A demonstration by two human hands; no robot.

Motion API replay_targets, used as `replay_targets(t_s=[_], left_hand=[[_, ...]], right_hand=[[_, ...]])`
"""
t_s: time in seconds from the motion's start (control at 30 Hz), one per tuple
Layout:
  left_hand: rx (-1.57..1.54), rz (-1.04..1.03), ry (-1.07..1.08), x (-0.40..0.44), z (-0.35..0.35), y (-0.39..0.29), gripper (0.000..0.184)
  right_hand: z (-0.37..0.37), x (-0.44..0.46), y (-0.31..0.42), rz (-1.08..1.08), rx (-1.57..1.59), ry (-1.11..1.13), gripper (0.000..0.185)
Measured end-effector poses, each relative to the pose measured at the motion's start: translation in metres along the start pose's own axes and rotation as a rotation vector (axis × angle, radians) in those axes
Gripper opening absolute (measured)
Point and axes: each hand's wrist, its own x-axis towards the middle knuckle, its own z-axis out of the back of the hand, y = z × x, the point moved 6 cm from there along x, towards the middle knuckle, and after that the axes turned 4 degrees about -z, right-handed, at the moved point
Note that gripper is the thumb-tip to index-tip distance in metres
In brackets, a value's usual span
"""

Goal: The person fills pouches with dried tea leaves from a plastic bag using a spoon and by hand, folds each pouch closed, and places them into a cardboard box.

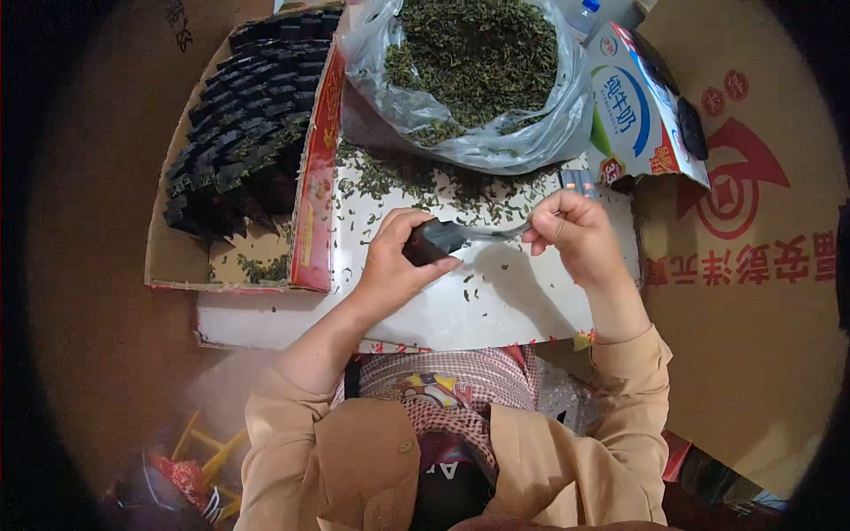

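My left hand [390, 270] is wrapped round a small black packet [427, 244], its mouth turned to the right. My right hand [574, 232] pinches the handle of a metal spoon [503, 234]. The spoon's far end meets the packet's mouth, and its bowl is hidden from me. Behind both hands, a clear plastic bag [574, 128] holds a heap of dried tea leaves [478, 57]. Loose leaves [416, 181] lie scattered over the white board [266, 320] around and beneath my hands.
At left stands an open cardboard box [312, 190] with rows of black packets [252, 115] inside. A blue and white milk carton [624, 102] is at the right of the bag, with dark packets [691, 128] along its side. A large printed cardboard sheet [753, 354] fills the right.
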Motion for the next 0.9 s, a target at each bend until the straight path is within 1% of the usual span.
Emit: replay_targets(t_s=[0.03,0.07,0.13,0.17,0.2,0.27,0.3,0.33,0.4,0.43,0.47,0.53,0.57,0.6,0.67,0.7,0.77,0.8,0.87,0.9], left_hand=[[-0.017,0.014,-0.019,-0.001,0.0,0.006,0.053],[-0.035,0.027,-0.037,-0.001,0.001,0.009,0.053],[-0.027,0.013,-0.035,0.0,0.002,0.009,0.053],[-0.018,0.006,-0.034,0.0,0.003,0.008,0.053],[-0.022,0.007,-0.039,0.0,0.002,0.008,0.053],[-0.053,0.014,-0.06,-0.001,0.002,0.012,0.054],[-0.085,0.031,-0.081,-0.002,0.002,0.016,0.056],[-0.1,0.021,-0.087,-0.003,0.001,0.018,0.056],[-0.102,0.017,-0.064,-0.003,0.002,0.015,0.055],[-0.106,0.019,-0.039,-0.003,0.001,0.014,0.055],[-0.071,0.001,-0.037,-0.002,0.003,0.011,0.055],[-0.097,0.001,-0.046,-0.004,0.002,0.015,0.056],[-0.123,0.004,-0.053,-0.004,0.002,0.017,0.056],[-0.123,0.001,-0.052,-0.003,0.002,0.016,0.056],[-0.107,-0.012,-0.049,-0.003,0.002,0.014,0.055],[-0.104,-0.015,-0.047,-0.002,0.002,0.013,0.055],[-0.104,0.015,-0.032,-0.002,0.003,0.013,0.054],[-0.104,0.014,-0.033,-0.002,0.003,0.013,0.054],[-0.089,-0.006,-0.041,-0.002,0.004,0.011,0.053],[-0.089,-0.007,-0.042,-0.002,0.005,0.011,0.053]], right_hand=[[0.003,0.004,0.005,0.014,0.02,0.002,0.009],[0.007,0.008,0.012,0.074,0.003,-0.05,0.008],[0.01,0.019,0.035,0.122,-0.098,-0.173,0.008],[0.014,0.029,0.043,0.158,-0.198,-0.209,0.01],[0.015,0.041,0.046,0.165,-0.2,-0.213,0.01],[0.011,0.054,0.071,0.505,-0.858,-0.459,0.01],[0.003,0.061,0.079,0.645,-1.116,-0.514,0.005],[0.004,0.072,0.079,0.652,-1.116,-0.517,0.005],[-0.01,0.096,0.072,0.629,-1.471,-0.388,0.011],[-0.015,0.107,0.067,0.541,-1.487,-0.352,0.014],[-0.021,0.114,0.064,0.546,-1.488,-0.354,0.014],[-0.022,0.13,0.053,0.455,-1.317,-0.367,0.012],[-0.024,0.133,0.054,0.404,-1.204,-0.402,0.012],[-0.028,0.138,0.052,0.406,-1.204,-0.405,0.012],[-0.018,0.151,0.046,0.322,-1.034,-0.538,0.011],[-0.015,0.158,0.043,0.325,-1.031,-0.54,0.011],[-0.002,0.17,0.03,0.16,-0.68,-0.545,0.01],[-0.001,0.172,0.029,0.161,-0.68,-0.545,0.01],[0.0,0.172,0.03,0.2,-0.554,-0.536,0.009],[0.0,0.171,0.03,0.201,-0.555,-0.536,0.009]])
